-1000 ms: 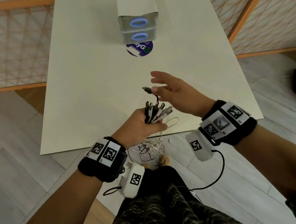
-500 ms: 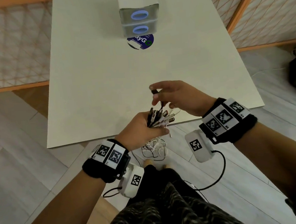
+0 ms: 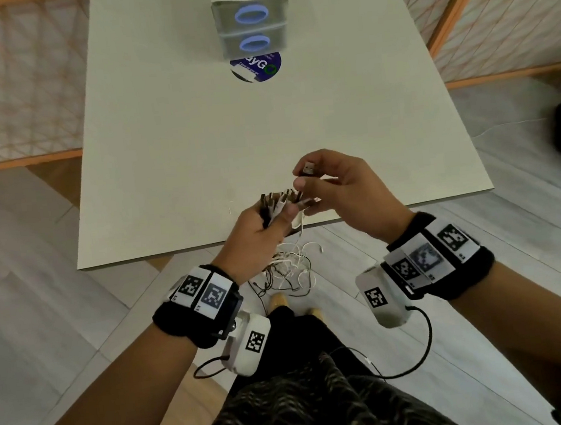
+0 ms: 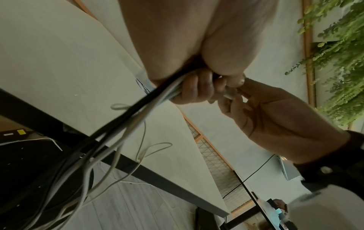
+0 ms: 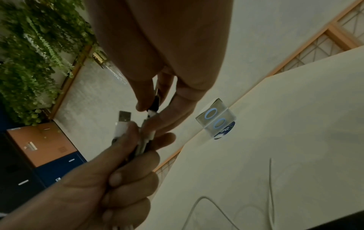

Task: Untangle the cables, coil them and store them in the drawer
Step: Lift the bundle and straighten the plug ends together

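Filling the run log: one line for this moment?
left hand: grips cable bundle | right hand: pinches one plug | drawers: closed

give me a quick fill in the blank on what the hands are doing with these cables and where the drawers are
1. The bundle of cables is gripped by the ____ hand.
2. The right hand pinches a single ____ between thumb and finger.
3. The drawer unit on the table has ____ drawers, both shut.

Missing words: left; plug; two

White table [image 3: 172, 174]: two-drawer unit [image 3: 251, 16] at far edge, round blue sticker [image 3: 258, 67] just before it.
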{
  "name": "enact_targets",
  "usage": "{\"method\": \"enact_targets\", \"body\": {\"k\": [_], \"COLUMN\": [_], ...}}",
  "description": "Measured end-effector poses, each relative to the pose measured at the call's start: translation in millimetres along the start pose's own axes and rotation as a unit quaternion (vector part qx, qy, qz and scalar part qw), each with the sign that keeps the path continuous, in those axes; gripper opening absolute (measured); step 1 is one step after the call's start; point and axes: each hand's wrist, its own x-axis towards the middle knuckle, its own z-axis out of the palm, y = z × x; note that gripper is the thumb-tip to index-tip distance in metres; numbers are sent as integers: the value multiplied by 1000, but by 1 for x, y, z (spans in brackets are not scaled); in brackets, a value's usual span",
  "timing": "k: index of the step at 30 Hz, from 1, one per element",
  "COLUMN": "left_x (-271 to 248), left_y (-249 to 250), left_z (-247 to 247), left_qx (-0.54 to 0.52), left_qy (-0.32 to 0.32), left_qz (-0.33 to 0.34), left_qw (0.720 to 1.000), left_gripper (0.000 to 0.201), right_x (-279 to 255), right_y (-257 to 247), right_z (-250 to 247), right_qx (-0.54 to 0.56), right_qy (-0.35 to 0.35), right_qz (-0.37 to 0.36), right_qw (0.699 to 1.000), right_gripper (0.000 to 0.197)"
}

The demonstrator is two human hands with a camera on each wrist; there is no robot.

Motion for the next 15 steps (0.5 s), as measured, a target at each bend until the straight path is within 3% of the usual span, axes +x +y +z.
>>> {"method": "enact_targets", "body": {"k": [4, 6, 7, 8, 10, 13, 15], "left_x": [3, 4, 5, 6, 10, 10, 9], "left_y": [-2, -8, -10, -8, -9, -11, -16], "left_z": [-1, -3, -4, -5, -6, -4, -2], "left_qx": [5, 12, 16, 19, 10, 5, 10], "left_qy": [-21, -46, -59, -74, -79, -90, -82], "left_qz": [-9, -18, -32, -42, -54, -28, -10], "left_qw": [1000, 999, 998, 996, 995, 996, 996], "left_gripper": [6, 17, 12, 5, 12, 4, 11], "right_x": [-7, -11, -13, -14, -15, -13, -15], "right_y": [3, 4, 6, 9, 14, 23, 26], "right_z": [4, 6, 7, 9, 13, 19, 20], "right_qx": [26, 25, 19, 6, -30, -96, -134], "right_qy": [6, 4, 10, 21, 40, 61, 69], "right_qz": [-15, -22, -33, -49, -79, -98, -105], "right_qw": [1000, 999, 999, 999, 996, 989, 983], "right_gripper": [10, 10, 11, 12, 18, 18, 19]}}
